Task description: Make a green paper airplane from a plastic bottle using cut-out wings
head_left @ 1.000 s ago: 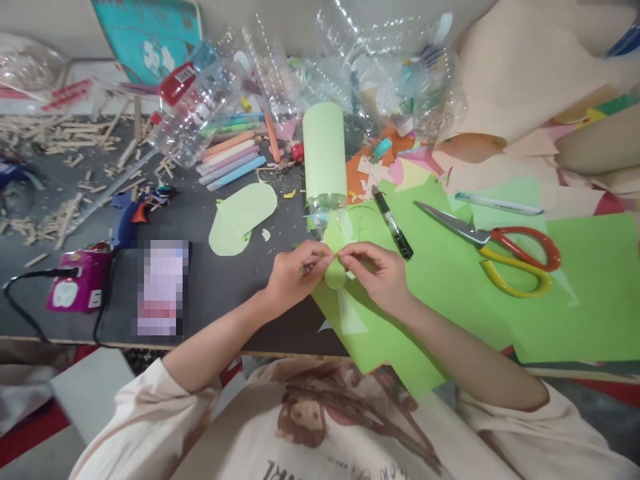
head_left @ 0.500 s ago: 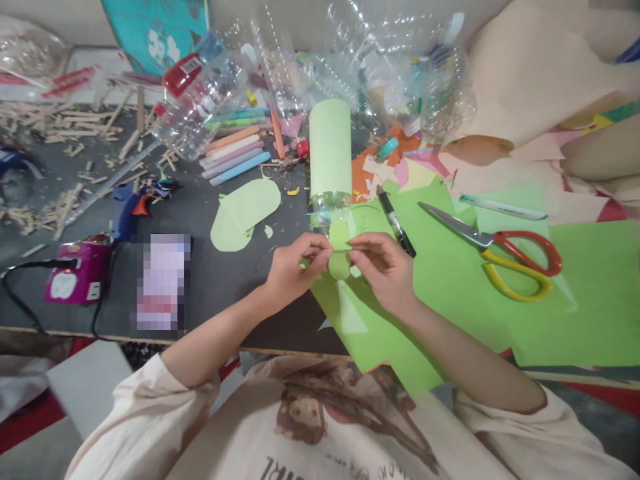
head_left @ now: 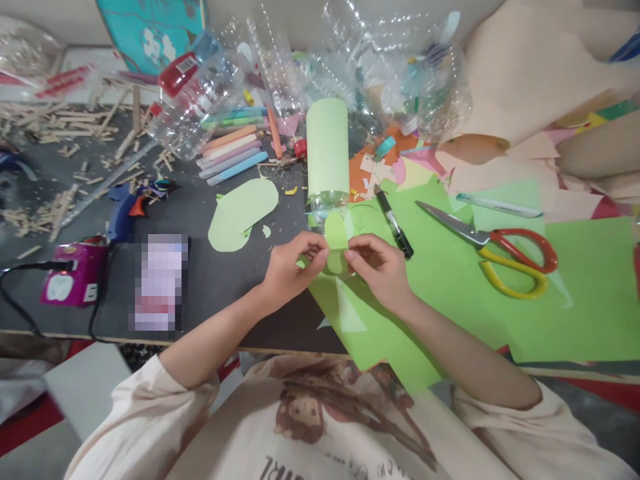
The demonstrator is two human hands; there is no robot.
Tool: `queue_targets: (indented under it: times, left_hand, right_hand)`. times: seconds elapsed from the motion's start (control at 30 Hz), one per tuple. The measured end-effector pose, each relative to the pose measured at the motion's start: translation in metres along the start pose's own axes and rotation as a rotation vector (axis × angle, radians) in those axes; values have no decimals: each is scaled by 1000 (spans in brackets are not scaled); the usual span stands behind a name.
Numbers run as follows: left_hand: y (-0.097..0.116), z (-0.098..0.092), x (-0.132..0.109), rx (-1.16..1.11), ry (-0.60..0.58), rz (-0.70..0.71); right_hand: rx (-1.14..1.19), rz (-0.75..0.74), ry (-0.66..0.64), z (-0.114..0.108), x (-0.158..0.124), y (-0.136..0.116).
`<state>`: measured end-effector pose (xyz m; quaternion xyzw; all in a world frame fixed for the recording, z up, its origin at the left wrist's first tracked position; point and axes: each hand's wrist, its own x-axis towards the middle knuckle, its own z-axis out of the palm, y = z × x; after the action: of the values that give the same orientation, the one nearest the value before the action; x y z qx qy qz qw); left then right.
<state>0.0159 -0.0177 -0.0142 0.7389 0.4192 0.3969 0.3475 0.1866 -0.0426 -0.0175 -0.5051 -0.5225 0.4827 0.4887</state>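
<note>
Between my two hands is a small green paper piece (head_left: 337, 230), rounded at both ends and creased across its middle. My left hand (head_left: 295, 267) pinches its left edge at the crease, and my right hand (head_left: 379, 270) pinches the right edge. Just beyond lies a plastic bottle wrapped in pale green paper (head_left: 327, 147), its clear end pointing toward my hands. A black marker pen (head_left: 395, 223) rests to the right of my right hand on a large green paper sheet (head_left: 575, 293). Left of the bottle lie pale green rounded paper cutouts (head_left: 243, 213).
Scissors (head_left: 487, 240) with red and yellow handles lie on the green sheet. On the left are a phone (head_left: 159, 282), a blue glue gun (head_left: 123, 210) and a magenta box (head_left: 75, 272) with a cord. Chalk-like sticks (head_left: 233, 157), wood bits and clear plastic bottles (head_left: 200, 93) crowd the back.
The upper half of the small green paper looks a little taller now, and the paper is tilted slightly differently at its crease. Both hands keep their pinch; the whole view has shifted slightly.
</note>
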Motion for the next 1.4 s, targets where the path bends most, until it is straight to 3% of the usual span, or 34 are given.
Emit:
queue_targets:
  times: [0.23, 0.57, 0.7, 0.87, 0.93, 1.1, 1.4]
  left_hand:
    - [-1, 0, 0, -35, -77, 13]
    - [-2, 2, 1, -65, -96, -26]
    - [0, 2, 3, -102, -73, -129]
    - [2, 0, 10, -471, -41, -340]
    - [2, -3, 13, -651, -99, -446]
    - [5, -7, 16, -965, -401, -648]
    - [4, -2, 15, -1056, -449, -692]
  right_hand:
    - [-15, 31, -37, 2, 1, -2]
    - [-30, 27, -46, 2, 0, -1]
    - [-34, -23, -58, 2, -1, -2]
    - [32, -86, 21, 0, -2, 4]
    - [29, -68, 9, 0, -3, 7]
    - [28, -66, -147, -1, -3, 9]
    - [10, -230, -109, -6, 0, 2]
